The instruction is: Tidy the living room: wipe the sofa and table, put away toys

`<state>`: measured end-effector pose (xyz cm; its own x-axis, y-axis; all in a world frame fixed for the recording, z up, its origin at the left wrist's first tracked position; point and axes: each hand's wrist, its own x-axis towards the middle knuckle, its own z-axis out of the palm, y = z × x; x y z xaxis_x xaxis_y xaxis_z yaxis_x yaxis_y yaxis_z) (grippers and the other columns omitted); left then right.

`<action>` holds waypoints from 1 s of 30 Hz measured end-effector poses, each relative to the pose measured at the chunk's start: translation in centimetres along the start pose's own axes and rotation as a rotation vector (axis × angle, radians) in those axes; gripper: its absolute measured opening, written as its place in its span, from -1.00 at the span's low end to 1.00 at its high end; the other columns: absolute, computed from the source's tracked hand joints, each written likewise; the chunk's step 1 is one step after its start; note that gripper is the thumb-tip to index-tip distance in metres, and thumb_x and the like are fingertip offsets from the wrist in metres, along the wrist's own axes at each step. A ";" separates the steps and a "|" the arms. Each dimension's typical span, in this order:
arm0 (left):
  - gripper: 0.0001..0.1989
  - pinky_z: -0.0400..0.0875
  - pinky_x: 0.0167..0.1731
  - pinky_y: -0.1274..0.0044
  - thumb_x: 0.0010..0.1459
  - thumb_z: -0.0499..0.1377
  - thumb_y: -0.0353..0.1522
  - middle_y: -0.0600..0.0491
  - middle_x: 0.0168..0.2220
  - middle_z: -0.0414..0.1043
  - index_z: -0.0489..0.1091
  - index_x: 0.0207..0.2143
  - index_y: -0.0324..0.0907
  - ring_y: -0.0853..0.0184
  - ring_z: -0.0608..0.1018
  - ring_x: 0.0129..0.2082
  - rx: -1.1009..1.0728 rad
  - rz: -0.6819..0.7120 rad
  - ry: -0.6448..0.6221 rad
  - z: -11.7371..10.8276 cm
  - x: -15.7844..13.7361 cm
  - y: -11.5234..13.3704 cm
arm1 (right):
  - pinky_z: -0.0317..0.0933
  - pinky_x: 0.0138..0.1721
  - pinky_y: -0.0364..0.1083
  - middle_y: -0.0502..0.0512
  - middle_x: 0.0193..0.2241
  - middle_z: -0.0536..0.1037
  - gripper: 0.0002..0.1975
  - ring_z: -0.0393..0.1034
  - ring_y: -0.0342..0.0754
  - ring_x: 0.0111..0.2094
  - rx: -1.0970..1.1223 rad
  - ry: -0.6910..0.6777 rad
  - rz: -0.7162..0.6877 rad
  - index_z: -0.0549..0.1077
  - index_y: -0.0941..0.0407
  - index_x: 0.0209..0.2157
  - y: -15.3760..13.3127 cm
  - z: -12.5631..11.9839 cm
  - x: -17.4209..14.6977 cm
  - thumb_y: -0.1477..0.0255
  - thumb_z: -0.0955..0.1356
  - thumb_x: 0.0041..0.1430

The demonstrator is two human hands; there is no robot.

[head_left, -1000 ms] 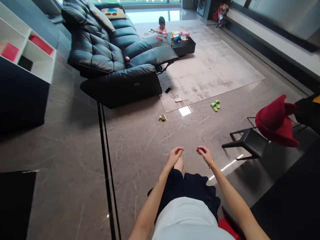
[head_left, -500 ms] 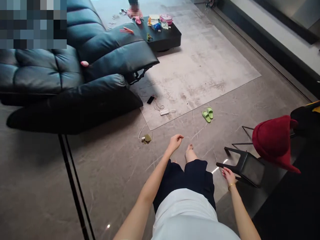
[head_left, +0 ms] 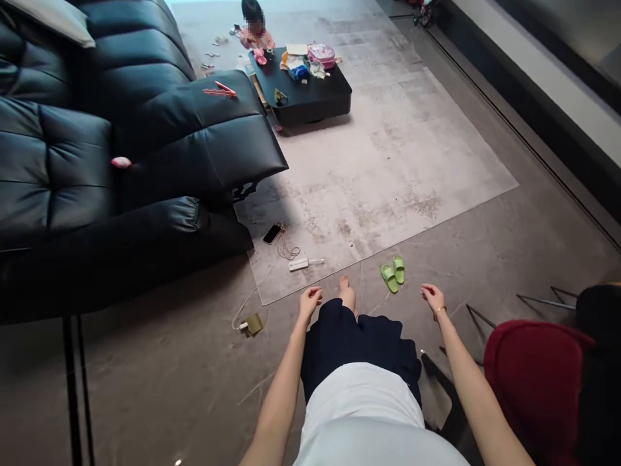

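My left hand (head_left: 310, 303) hangs over the floor beside my dark skirt-like garment (head_left: 363, 340). Its fingers are loosely bent and a little apart, with nothing visible in them. My right hand (head_left: 433, 299), with a thin bracelet (head_left: 440, 310) at the wrist, is held out over bare floor, fingers half curled and holding nothing I can see. A pair of green slippers (head_left: 393, 274) lies on the floor between the two hands, farther forward. Left of them, on the rug's (head_left: 369, 194) near corner, are a white power strip (head_left: 299, 265) and a phone (head_left: 273, 233) with a cord.
A black recliner sofa (head_left: 194, 136) fills the left side. Beyond, a child (head_left: 256, 32) is beside a low black table (head_left: 315, 97) holding toys and a pink case (head_left: 322, 55). A red chair (head_left: 533, 382) and a dark stool (head_left: 449, 395) stand at right. A charger (head_left: 251, 325) lies at left.
I have moved forward; the slippers, rug and sofa are nearer. My right hand has swung forward, away from the stool, and my left hand has shifted left and slightly back.
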<state>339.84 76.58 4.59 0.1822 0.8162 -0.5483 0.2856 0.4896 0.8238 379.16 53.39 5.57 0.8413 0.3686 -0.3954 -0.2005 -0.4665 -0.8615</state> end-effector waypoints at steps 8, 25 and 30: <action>-0.68 0.54 -0.21 0.41 0.28 0.21 -0.21 -0.04 -0.16 0.49 0.42 -0.06 -0.27 0.31 0.57 -0.23 -0.150 -0.131 0.077 11.9 20.2 12.8 | 0.40 -0.27 0.01 0.17 -0.39 0.62 -0.45 0.47 -0.01 -0.37 -0.127 -0.234 -0.142 0.56 0.16 -0.38 -17.8 11.7 25.7 0.07 0.53 -0.42; -0.72 0.50 -0.25 0.46 0.15 0.27 -0.23 -0.03 -0.25 0.55 0.50 -0.20 -0.26 0.30 0.59 -0.29 -0.352 -0.158 0.320 36.6 44.6 37.1 | 0.38 -0.35 -0.03 0.03 -0.59 0.53 -0.50 0.47 -0.01 -0.46 -0.315 -0.399 -0.038 0.48 0.11 -0.47 -45.1 19.3 66.8 0.10 0.51 -0.50; -0.76 0.49 -0.29 0.45 -0.03 0.29 -0.24 -0.01 -0.42 0.54 0.48 -0.35 -0.21 0.25 0.60 -0.35 -0.412 -0.218 0.510 35.5 49.3 41.1 | 0.38 -0.33 -0.05 0.06 -0.54 0.57 -0.52 0.50 -0.01 -0.42 -0.368 -0.587 -0.056 0.52 0.15 -0.43 -53.9 32.6 73.1 0.17 0.54 -0.45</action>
<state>393.98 126.08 6.35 -0.3328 0.6785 -0.6549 -0.1339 0.6535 0.7450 435.12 131.75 12.70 0.4141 0.7255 -0.5498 0.1053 -0.6381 -0.7627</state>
